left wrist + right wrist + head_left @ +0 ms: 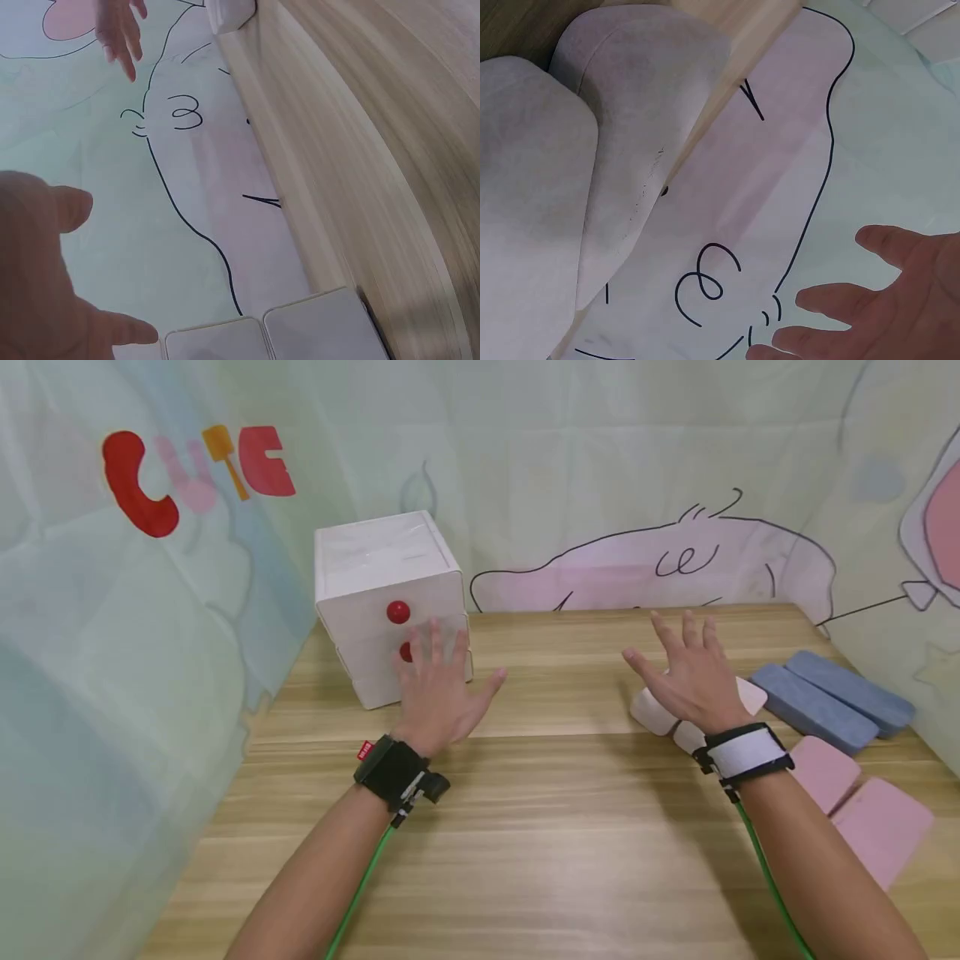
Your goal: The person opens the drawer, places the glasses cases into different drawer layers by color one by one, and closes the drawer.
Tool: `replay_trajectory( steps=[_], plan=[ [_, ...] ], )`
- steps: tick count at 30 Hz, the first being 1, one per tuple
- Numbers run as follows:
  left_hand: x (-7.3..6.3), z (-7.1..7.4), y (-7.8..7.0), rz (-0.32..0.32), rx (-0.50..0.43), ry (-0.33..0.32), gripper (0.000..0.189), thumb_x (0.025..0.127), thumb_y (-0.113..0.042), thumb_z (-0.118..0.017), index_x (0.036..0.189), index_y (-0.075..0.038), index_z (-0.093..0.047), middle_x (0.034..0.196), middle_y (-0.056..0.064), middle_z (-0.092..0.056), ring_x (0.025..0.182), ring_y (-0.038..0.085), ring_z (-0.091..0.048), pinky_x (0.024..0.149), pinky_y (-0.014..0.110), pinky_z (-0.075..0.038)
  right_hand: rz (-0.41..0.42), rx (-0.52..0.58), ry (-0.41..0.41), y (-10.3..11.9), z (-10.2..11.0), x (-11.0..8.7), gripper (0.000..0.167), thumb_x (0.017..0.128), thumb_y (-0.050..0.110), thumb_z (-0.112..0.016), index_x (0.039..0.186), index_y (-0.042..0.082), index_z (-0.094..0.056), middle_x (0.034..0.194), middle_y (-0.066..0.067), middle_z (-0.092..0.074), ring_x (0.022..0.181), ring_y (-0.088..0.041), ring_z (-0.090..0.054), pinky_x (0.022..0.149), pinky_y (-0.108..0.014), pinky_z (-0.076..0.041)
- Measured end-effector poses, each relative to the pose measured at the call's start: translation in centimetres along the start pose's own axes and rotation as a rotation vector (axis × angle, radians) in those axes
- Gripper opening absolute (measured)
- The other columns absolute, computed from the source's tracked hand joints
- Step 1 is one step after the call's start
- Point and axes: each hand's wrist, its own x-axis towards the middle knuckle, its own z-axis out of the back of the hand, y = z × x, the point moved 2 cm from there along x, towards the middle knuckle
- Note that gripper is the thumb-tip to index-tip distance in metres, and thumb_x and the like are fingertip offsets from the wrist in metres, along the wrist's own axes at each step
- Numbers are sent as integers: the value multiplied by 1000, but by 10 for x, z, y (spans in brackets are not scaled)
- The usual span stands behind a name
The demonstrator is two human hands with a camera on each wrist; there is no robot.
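My left hand [438, 697] is held up with its fingers spread, in front of a white drawer box [390, 560] with red round knobs [398, 612]. It partly covers the lower knob and holds nothing. On the right, my right hand [693, 681] is raised with spread fingers above a pair of white soft blocks [652, 712], hiding part of them. In the right wrist view two pale blocks [641, 112] lie side by side, and the fingers are apart from them. Whether the left fingertips touch the box front cannot be told.
Two blue blocks [817, 706] lie at the right, with two pink blocks [885, 827] nearer me. All rest on a wood-grain table [540, 860]. A printed cloth [570, 460] hangs behind and along the sides. Green cables [363, 885] run along both forearms.
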Motion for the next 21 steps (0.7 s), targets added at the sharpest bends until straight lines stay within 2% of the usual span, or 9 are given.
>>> replay_trajectory(
  steps=[3, 6, 8, 10, 11, 13, 15, 18, 21],
  plan=[
    [4, 2, 0, -15, -23, -26, 87, 98, -69, -35, 162, -11, -26, 170, 24, -9, 157, 49, -2, 122, 70, -8, -11, 6, -2, 1, 0, 2, 89, 97, 74, -33, 163, 16, -23, 164, -37, -7, 150, -62, 1, 119, -74, -8],
    [7, 8, 2, -49, -84, -145, 71, 101, -55, -42, 149, -2, -46, 157, 26, -40, 148, 46, -28, 122, 59, -20, -16, 8, 4, 2, -2, 3, 88, 97, 74, -34, 163, 16, -24, 164, -37, -8, 150, -63, -1, 119, -74, -9],
    [8, 17, 4, -75, -156, -295, 55, 100, -42, -50, 134, 2, -58, 139, 24, -57, 132, 41, -42, 112, 52, -30, -7, 5, 5, 2, -3, 5, 87, 98, 73, -34, 163, 16, -24, 163, -38, -9, 149, -64, -2, 119, -73, -10],
    [11, 30, 8, -92, -234, -478, 39, 98, -28, -56, 120, 3, -65, 120, 22, -64, 116, 39, -47, 101, 50, -31, 4, 2, 0, 2, -4, 8, 86, 98, 72, -34, 163, 17, -23, 163, -39, -11, 149, -63, -4, 119, -73, -11],
    [13, 37, 10, -84, -271, -568, 35, 96, -24, -58, 117, 3, -66, 116, 22, -65, 113, 39, -47, 98, 50, -31, 9, 0, -8, 2, -4, 9, 86, 98, 72, -34, 163, 17, -23, 163, -39, -12, 150, -63, -4, 119, -73, -11],
    [17, 53, 17, -48, -338, -722, 29, 94, -18, -59, 114, 2, -67, 114, 21, -63, 111, 38, -43, 97, 50, -28, 19, -1, -33, 2, -3, 12, 85, 99, 71, -34, 163, 16, -25, 162, -40, -15, 150, -63, -7, 120, -72, -12],
    [21, 66, 28, 44, -394, -814, 29, 96, -21, -57, 117, -1, -64, 119, 19, -56, 120, 34, -38, 102, 49, -25, 24, 1, -48, 3, -2, 15, 84, 99, 70, -35, 162, 14, -28, 161, -40, -18, 150, -62, -9, 120, -71, -13],
    [25, 77, 50, 212, -462, -839, 36, 100, -30, -51, 125, -6, -56, 133, 16, -44, 130, 28, -30, 109, 45, -22, 34, 12, -48, 8, -5, 21, 85, 99, 70, -34, 161, 12, -30, 160, -41, -21, 150, -61, -11, 121, -69, -13],
    [28, 78, 71, 325, -530, -765, 47, 104, -40, -45, 138, -9, -45, 142, 14, -35, 133, 26, -26, 111, 43, -24, 45, 17, -40, 12, -10, 27, 86, 99, 71, -33, 160, 12, -30, 160, -40, -22, 150, -60, -12, 121, -69, -13]
  ],
)
